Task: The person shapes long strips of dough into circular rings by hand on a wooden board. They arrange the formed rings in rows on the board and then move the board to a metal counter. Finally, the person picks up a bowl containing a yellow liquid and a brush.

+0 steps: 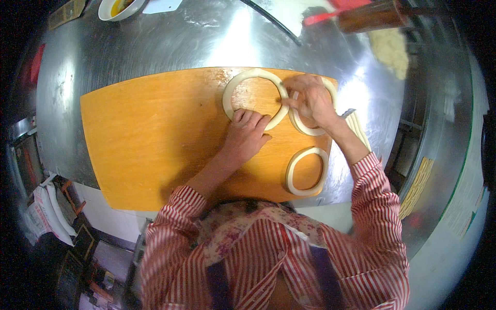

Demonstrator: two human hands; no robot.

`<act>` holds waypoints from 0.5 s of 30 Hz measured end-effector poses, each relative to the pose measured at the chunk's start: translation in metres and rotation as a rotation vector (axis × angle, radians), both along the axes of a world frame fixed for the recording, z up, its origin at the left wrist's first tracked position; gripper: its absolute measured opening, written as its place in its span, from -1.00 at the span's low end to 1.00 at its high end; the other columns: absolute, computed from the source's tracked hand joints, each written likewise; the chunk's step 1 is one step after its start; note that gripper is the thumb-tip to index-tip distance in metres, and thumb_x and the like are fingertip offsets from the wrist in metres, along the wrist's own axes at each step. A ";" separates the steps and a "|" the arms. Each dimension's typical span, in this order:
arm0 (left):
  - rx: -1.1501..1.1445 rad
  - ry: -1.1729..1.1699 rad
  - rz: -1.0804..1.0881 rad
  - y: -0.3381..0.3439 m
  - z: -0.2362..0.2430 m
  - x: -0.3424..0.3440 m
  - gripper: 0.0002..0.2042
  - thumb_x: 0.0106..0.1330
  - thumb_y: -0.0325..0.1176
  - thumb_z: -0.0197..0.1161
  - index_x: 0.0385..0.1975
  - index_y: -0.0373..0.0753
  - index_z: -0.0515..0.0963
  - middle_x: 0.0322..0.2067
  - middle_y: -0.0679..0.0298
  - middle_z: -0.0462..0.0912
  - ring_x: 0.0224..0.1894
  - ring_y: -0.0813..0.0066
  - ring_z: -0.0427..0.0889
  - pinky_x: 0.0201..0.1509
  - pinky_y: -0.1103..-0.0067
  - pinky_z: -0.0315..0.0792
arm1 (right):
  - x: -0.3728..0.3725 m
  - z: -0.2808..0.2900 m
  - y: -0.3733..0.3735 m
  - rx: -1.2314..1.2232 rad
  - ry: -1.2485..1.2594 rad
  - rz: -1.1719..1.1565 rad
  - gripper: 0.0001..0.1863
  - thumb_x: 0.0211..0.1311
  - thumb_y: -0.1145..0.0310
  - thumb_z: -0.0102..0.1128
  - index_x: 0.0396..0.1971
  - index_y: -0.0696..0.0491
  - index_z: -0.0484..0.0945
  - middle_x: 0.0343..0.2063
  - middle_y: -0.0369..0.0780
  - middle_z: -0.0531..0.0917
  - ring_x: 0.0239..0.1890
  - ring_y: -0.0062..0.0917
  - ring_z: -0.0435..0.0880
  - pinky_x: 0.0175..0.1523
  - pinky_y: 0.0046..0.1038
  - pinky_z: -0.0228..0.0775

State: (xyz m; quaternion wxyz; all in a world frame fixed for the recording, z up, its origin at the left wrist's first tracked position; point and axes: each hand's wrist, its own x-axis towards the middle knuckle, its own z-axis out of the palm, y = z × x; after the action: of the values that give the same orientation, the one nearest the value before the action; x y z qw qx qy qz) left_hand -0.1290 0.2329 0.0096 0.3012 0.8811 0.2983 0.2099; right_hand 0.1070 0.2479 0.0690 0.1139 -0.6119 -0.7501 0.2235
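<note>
A large pale dough ring lies near the far edge of the orange-brown wooden board. My left hand is closed over its near-left side, fingertips curled on the dough. At the ring's right side is my right hand, slightly blurred, with thumb and fingers closed about the dough there. Beneath this hand lies a second dough ring, partly covered by hand and wrist. A smaller third ring rests on the board closer to me, touched by neither hand.
Several dough strips lie by the board's right edge. On the steel table are a white bowl with yellow liquid at far left, a black rod, a red tool, a wooden rolling pin and a dough lump.
</note>
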 end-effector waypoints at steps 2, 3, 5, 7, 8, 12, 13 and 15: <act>0.019 0.018 0.023 -0.004 -0.002 0.006 -0.65 0.08 -0.30 0.43 -0.13 -0.28 0.61 -0.21 0.20 0.52 -0.06 0.15 0.49 0.14 0.26 0.29 | -0.013 -0.008 0.001 -0.030 -0.093 -0.164 -0.67 0.09 0.18 0.41 -0.25 0.10 0.68 -0.31 -0.15 0.66 -0.17 -0.27 0.57 0.07 -0.23 0.29; 0.022 0.034 0.020 -0.005 -0.005 0.009 -0.65 0.09 -0.30 0.42 -0.13 -0.28 0.61 -0.21 0.20 0.52 -0.07 0.15 0.49 0.14 0.25 0.29 | -0.019 -0.014 0.001 -0.003 -0.144 -0.176 -0.70 0.12 0.19 0.40 -0.28 0.10 0.68 -0.34 -0.14 0.66 -0.19 -0.26 0.58 0.04 -0.22 0.30; 0.021 0.038 0.014 -0.007 -0.008 0.011 -0.65 0.10 -0.31 0.41 -0.12 -0.29 0.61 -0.21 0.20 0.52 -0.07 0.16 0.49 0.13 0.26 0.28 | -0.026 -0.012 0.006 -0.053 -0.212 -0.195 -0.77 0.13 0.24 0.38 -0.37 0.11 0.66 -0.41 -0.13 0.67 -0.24 -0.24 0.59 -0.03 -0.19 0.32; 0.012 0.016 0.009 -0.008 -0.009 0.012 -0.66 0.11 -0.33 0.40 -0.12 -0.29 0.61 -0.21 0.21 0.52 -0.07 0.16 0.49 0.12 0.26 0.28 | -0.025 -0.021 0.008 0.002 -0.179 -0.229 -0.78 0.12 0.26 0.38 -0.37 0.11 0.67 -0.43 -0.13 0.68 -0.25 -0.24 0.59 -0.04 -0.18 0.33; 0.005 0.019 0.006 -0.007 -0.007 0.011 -0.66 0.12 -0.33 0.39 -0.11 -0.29 0.61 -0.21 0.20 0.52 -0.07 0.17 0.49 0.12 0.26 0.28 | -0.025 -0.025 0.008 0.029 -0.162 -0.245 -0.78 0.11 0.26 0.38 -0.37 0.11 0.67 -0.44 -0.13 0.68 -0.25 -0.24 0.60 -0.04 -0.18 0.33; -0.011 0.039 -0.004 -0.009 0.000 0.009 -0.65 0.13 -0.35 0.38 -0.07 -0.31 0.60 -0.19 0.18 0.51 -0.05 0.18 0.49 0.15 0.27 0.29 | -0.030 -0.030 0.008 0.092 -0.145 -0.321 -0.78 0.09 0.25 0.39 -0.36 0.08 0.69 -0.43 -0.14 0.69 -0.22 -0.25 0.61 -0.04 -0.19 0.35; -0.012 0.047 -0.007 -0.009 0.001 0.008 -0.64 0.13 -0.36 0.38 -0.06 -0.31 0.60 -0.19 0.18 0.51 -0.04 0.18 0.49 0.15 0.27 0.30 | -0.033 -0.029 0.010 0.108 -0.146 -0.345 -0.78 0.09 0.24 0.39 -0.36 0.07 0.69 -0.42 -0.15 0.70 -0.21 -0.25 0.61 -0.03 -0.19 0.36; -0.033 0.029 -0.028 -0.009 0.002 0.004 -0.62 0.14 -0.36 0.37 -0.03 -0.33 0.59 -0.18 0.17 0.51 -0.03 0.18 0.48 0.16 0.27 0.31 | -0.036 -0.029 0.011 0.119 -0.164 -0.368 -0.77 0.09 0.22 0.40 -0.34 0.06 0.70 -0.40 -0.16 0.70 -0.19 -0.25 0.62 -0.02 -0.19 0.37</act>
State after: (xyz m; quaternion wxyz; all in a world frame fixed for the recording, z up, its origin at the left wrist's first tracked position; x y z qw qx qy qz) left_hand -0.1247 0.2242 0.0113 0.3143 0.8830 0.2935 0.1880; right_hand 0.0710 0.2585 0.0396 0.1270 -0.7469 -0.6444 0.1037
